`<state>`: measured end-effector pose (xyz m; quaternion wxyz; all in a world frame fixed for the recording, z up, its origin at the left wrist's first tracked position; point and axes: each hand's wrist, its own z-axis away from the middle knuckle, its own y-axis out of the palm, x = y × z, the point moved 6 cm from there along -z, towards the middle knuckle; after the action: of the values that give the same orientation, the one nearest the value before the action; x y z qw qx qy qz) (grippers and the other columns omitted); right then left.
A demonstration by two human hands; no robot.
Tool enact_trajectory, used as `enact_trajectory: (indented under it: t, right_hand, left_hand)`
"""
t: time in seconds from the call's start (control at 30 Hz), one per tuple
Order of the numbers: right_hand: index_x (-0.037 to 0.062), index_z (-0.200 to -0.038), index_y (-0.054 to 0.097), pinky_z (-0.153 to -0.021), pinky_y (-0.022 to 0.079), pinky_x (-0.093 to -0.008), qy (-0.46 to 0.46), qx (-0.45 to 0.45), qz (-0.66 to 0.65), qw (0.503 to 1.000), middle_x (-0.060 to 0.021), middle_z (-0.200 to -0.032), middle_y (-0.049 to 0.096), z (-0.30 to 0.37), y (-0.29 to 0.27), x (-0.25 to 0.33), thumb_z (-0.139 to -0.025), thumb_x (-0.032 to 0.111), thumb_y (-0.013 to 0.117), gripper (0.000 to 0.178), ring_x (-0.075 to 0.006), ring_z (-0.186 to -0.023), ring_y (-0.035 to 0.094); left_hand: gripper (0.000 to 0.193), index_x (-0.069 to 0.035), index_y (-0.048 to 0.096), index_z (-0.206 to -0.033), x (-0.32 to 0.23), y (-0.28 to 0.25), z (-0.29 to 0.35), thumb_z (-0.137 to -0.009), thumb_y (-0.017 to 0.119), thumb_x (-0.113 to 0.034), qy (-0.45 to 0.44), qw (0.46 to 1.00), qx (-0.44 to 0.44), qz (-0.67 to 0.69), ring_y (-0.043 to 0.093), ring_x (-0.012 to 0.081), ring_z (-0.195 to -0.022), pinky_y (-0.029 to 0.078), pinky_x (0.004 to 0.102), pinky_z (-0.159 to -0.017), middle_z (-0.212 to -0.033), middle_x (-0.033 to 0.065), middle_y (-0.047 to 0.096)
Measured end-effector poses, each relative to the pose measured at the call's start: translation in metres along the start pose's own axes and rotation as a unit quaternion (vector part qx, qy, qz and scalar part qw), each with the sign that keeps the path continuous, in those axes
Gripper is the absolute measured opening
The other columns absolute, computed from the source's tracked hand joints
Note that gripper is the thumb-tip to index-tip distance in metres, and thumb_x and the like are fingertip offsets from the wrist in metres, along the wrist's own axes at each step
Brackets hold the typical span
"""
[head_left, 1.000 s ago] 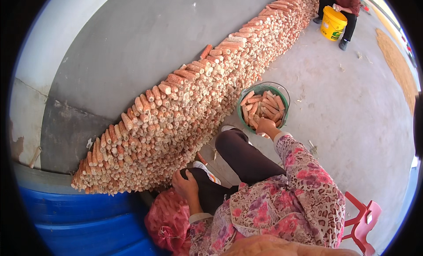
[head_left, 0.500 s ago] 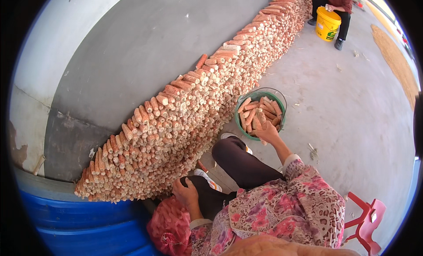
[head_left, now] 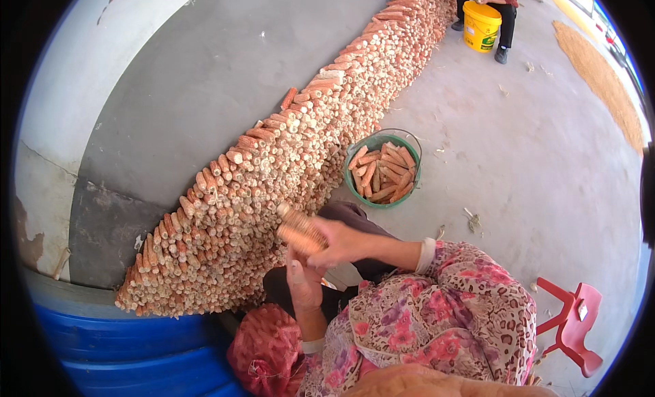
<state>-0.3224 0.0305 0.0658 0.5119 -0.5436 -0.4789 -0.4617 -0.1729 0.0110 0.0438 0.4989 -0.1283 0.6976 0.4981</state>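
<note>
Bare corn cobs (head_left: 300,237), seemingly two side by side and smeared by motion, stick out to the left from my right hand (head_left: 336,241), which is closed round them. Just below, my left hand (head_left: 305,285) is raised with its fingers pointing up, close under the cobs; it seems to hold nothing, and part of its fingers is hidden. Ahead of my knees stands a green bucket (head_left: 389,204) with a thin wire handle. Several reddish cobs (head_left: 384,170) lie loose in it.
A long stack of cobs (head_left: 273,185) runs along the grey wall. Left are a blue ribbed container (head_left: 136,346) and a red mesh bag (head_left: 263,349). A red plastic chair (head_left: 576,325) stands right. Farther off, a person sits behind a yellow bucket (head_left: 481,32); grain (head_left: 597,83) covers some floor.
My right hand has come from the green bucket back toward my lap with cobs in it. My left hand has lifted off my knee toward them. The view has shifted slightly.
</note>
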Motion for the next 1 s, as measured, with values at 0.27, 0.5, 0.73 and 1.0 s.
enact_trajectory:
  t: [0.27,0.5,0.73,1.0]
  right_hand:
    - [-0.0008,-0.153,0.029,-0.09,0.054,-0.0437,-0.179,0.068,0.044,0.98,-0.0312,-0.109,0.066,0.04,0.074,-0.007,-0.081,0.028,0.071,0.088,-0.0418,-0.102,0.068]
    - [0.002,-0.138,0.052,-0.094,0.053,-0.0481,-0.149,0.01,0.058,0.987,-0.0273,-0.116,0.067,0.061,0.084,-0.025,-0.09,0.026,0.061,0.055,-0.0448,-0.107,0.065]
    - [0.0017,-0.134,0.055,-0.103,0.049,-0.0467,-0.175,-0.047,0.093,0.979,-0.026,-0.133,0.06,0.072,0.081,-0.018,-0.091,0.026,0.062,0.05,-0.0435,-0.119,0.06]
    - [-0.0018,-0.129,0.059,-0.105,0.048,-0.0451,-0.181,-0.004,0.102,0.978,-0.0257,-0.141,0.055,0.026,0.075,-0.035,-0.092,0.03,0.062,0.049,-0.0404,-0.126,0.058]
  left_hand:
    - [0.054,-0.003,0.04,-0.149,0.034,-0.037,0.051,-0.104,0.054,-0.03,-0.014,0.991,-0.107,0.073,0.055,0.0254,-0.128,0.042,0.0403,-0.113,-0.14,0.0108,0.056]
    - [0.059,-0.002,0.035,-0.152,0.037,-0.043,0.093,-0.103,0.054,-0.028,-0.036,0.985,-0.136,0.095,0.05,0.0283,-0.136,0.041,0.0436,-0.115,-0.148,0.0153,0.049]
    - [0.062,0.001,0.033,-0.152,0.028,-0.04,0.101,-0.1,0.054,-0.027,-0.019,0.996,-0.086,0.016,0.051,0.0307,-0.134,0.042,0.0431,-0.113,-0.147,0.0163,0.048]
    - [0.055,-0.013,0.045,-0.145,0.023,-0.081,0.109,-0.1,0.058,-0.042,-0.051,0.979,-0.192,0.043,0.062,0.0187,-0.091,0.055,0.0398,-0.076,-0.116,0.0083,0.062]
